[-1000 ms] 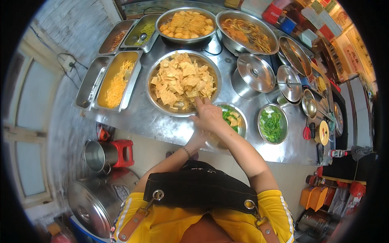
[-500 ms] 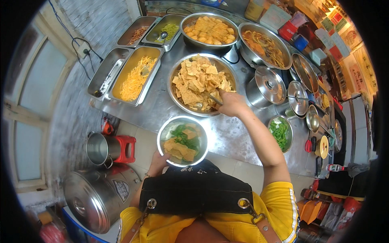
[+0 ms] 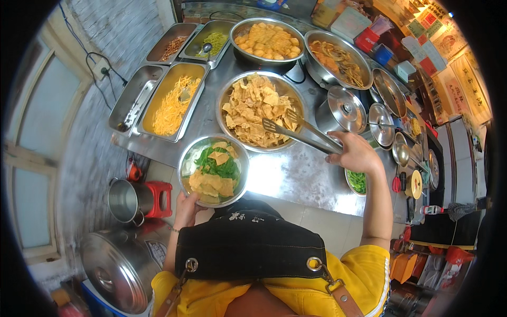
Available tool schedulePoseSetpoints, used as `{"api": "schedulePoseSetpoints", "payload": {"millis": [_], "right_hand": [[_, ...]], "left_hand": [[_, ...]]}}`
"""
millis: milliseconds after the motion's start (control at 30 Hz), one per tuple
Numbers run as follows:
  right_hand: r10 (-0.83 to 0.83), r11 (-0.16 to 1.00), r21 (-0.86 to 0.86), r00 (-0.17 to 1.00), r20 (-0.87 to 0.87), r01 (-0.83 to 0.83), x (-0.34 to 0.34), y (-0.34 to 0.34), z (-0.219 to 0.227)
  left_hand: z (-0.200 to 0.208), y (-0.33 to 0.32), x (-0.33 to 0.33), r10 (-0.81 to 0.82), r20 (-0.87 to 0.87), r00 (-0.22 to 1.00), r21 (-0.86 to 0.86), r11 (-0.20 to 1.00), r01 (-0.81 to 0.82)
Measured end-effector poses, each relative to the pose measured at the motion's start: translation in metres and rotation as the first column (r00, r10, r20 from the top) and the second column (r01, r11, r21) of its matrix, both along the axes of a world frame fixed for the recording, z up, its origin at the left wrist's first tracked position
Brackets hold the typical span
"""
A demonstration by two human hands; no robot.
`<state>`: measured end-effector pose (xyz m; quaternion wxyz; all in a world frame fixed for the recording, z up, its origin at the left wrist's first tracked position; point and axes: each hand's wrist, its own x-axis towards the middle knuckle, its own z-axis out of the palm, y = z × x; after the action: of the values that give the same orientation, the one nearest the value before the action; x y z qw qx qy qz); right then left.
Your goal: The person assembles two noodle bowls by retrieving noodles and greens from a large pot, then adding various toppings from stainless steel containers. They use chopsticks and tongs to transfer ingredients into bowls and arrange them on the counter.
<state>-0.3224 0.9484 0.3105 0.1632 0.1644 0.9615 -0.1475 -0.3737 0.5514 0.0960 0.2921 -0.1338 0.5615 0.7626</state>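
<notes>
Right grip [image 3: 358,153] holds tongs [image 3: 303,138], covering their rear end.

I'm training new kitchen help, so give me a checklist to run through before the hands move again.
1. Small bowl supported by left hand: ok.
2. Firmness of that grip: cannot tell; the hand is partly hidden by the bowl.
3. Greens and golden pieces inside the small bowl: ok.
4. Tongs in right hand: ok.
5. Tongs' tips apart, with no food seen gripped: ok.
6. Large bowl stocked: ok, heaped with golden pieces.
</notes>
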Motion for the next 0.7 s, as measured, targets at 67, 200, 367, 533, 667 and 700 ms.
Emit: {"api": "schedulePoseSetpoints", "payload": {"millis": [67, 200, 367, 533, 667, 700], "right_hand": [[-0.056, 0.998, -0.020, 0.998, -0.015, 0.056, -0.001, -0.005, 0.000], [-0.105, 0.992, -0.074, 0.992, -0.070, 0.100, -0.012, -0.006, -0.045], [-0.096, 0.992, -0.091, 0.993, -0.062, 0.090, -0.010, 0.002, -0.056], [-0.181, 0.968, -0.169, 0.983, 0.037, 0.185, -0.016, 0.002, -0.050], [-0.159, 0.980, -0.136, 0.981, -0.113, 0.143, -0.015, 0.007, -0.085], [-0.140, 0.986, -0.103, 0.984, -0.113, 0.128, -0.012, 0.007, -0.085]], "left_hand": [[0.005, 0.007, -0.006, -0.014, 0.007, 1.000, 0.004, 1.000, 0.014], [0.006, 0.019, -0.016, -0.048, 0.000, 0.999, 0.043, 0.998, 0.048], [0.010, 0.020, -0.020, -0.027, -0.027, 0.999, 0.038, 0.999, 0.028], [0.012, 0.021, -0.029, 0.004, -0.083, 0.997, -0.021, 1.000, -0.005], [0.019, 0.031, -0.033, 0.024, -0.103, 0.994, -0.026, 0.999, -0.027], [0.019, 0.033, -0.034, 0.035, -0.106, 0.994, -0.032, 0.999, -0.039]]}}
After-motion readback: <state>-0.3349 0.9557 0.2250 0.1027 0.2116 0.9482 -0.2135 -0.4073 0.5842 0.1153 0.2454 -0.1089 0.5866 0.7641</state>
